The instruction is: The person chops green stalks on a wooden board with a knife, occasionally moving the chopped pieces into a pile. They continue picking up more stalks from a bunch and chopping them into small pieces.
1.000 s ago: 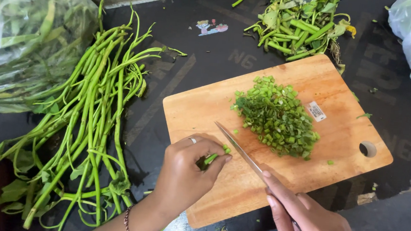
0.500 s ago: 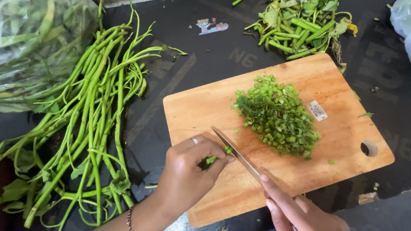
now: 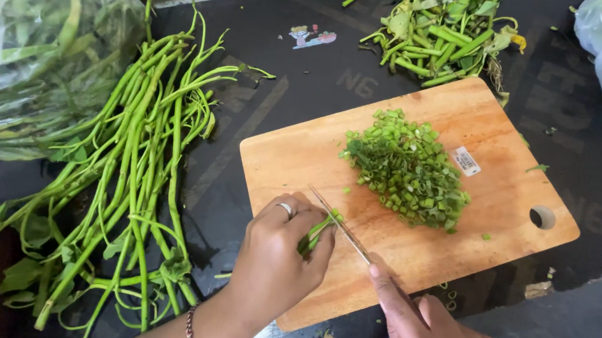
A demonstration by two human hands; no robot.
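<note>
Head view: left hand closed on green stems, on the cutting board; right hand gripping the knife, chopping. Next: feed stems forward, fingertips tucked back.

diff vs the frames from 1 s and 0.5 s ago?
Small change only. The knife edged toward the left hand, its blade now against the stems that hand pinches on the board. The right hand keeps its grip on the knife. Chopped pile, long stems and scraps unchanged.
</note>
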